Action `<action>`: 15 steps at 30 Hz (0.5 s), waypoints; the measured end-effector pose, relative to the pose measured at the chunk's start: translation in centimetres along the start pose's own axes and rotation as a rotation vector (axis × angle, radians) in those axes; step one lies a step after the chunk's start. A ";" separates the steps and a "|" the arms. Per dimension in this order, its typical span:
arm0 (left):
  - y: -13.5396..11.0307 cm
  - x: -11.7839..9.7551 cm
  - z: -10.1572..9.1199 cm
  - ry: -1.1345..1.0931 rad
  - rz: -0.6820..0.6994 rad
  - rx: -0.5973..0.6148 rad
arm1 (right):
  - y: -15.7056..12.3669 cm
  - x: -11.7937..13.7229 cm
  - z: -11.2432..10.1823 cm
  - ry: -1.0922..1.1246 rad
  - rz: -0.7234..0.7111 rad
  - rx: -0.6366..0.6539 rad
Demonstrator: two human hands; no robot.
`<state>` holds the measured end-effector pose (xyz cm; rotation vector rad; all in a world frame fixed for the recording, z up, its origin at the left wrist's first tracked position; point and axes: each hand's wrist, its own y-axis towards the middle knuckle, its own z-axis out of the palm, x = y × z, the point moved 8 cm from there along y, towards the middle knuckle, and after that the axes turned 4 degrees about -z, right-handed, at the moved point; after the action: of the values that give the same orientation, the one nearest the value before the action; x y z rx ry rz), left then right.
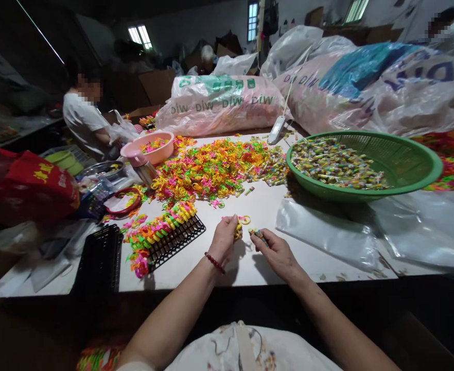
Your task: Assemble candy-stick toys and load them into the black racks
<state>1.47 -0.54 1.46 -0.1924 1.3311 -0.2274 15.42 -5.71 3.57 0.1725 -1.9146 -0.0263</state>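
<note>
Over the white table (242, 270), my left hand (224, 238) pinches small yellow plastic pieces (238, 231); one ring-shaped piece (245, 220) sticks out past the fingertips. My right hand (276, 252), a short gap away, grips one or more small clear-wrapped tubes (258, 236) with multicoloured contents. To the left of my hands stands a black slotted rack (178, 242), its upper side lined with bright plastic pieces (159, 229). Behind my hands spreads a heap of yellow, orange, pink and green plastic pieces (211, 167). Similar wrapped tubes (335, 162) fill part of a green basket (412, 159).
Flat clear plastic bags (327, 232) lie at right. More black racks (98, 257) stack at the left edge. A pink bowl (165, 149) and a metal cup (145, 172) stand behind. Large stuffed sacks (219, 105) line the back. A person in white (82, 121) sits at left.
</note>
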 end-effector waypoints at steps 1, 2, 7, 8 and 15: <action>-0.9 0.4 0.1 -0.130 -0.052 0.005 | -0.1 0.3 0.2 0.001 -0.011 0.005; -1.7 0.8 0.2 -0.227 -0.096 0.006 | -0.3 0.6 0.4 0.005 -0.024 0.012; -4.3 1.1 0.6 -0.376 -0.177 -0.013 | -0.8 1.3 1.0 0.050 -0.062 0.039; -4.5 1.2 0.5 -0.394 -0.186 -0.033 | -0.8 1.1 1.1 0.071 -0.058 0.051; -5.2 1.6 0.3 -0.448 -0.248 -0.019 | -1.6 0.5 1.4 0.113 -0.005 0.082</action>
<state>1.81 -5.96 1.43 -0.4013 0.8630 -0.3578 14.11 -7.48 3.38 0.2288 -1.8032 0.0575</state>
